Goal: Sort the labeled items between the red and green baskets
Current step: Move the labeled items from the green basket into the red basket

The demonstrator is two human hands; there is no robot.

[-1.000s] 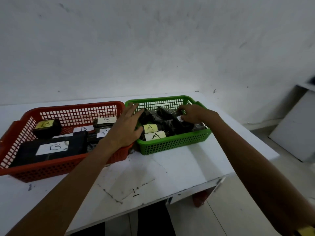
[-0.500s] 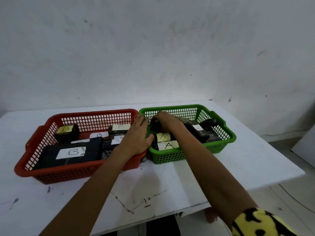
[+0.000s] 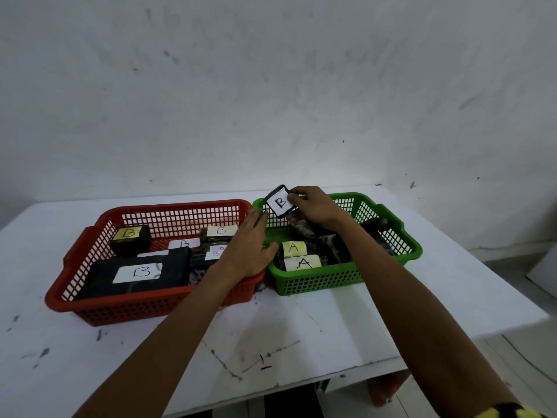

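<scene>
A red basket (image 3: 90, 303) on the left holds several dark items with "B" labels, among them a large flat black one (image 3: 135, 271). Beside it on the right, a green basket (image 3: 404, 233) holds dark items, two of them labelled "A" (image 3: 303, 262). My right hand (image 3: 313, 208) grips a small dark block with a white "B" label (image 3: 280, 202), lifted above the green basket's left rear corner. My left hand (image 3: 248, 247) lies flat with fingers spread over the two baskets' adjoining rims, holding nothing.
Both baskets stand on a white, scuffed table (image 3: 271, 342) pushed against a white wall. The table's front edge runs across the bottom, its right edge beside the green basket. Pale tiled floor (image 3: 512, 357) lies to the right.
My right hand has come up out of the green basket with the small "B" block, which was not visible before. The left hand stays on the rims. The view has shifted.
</scene>
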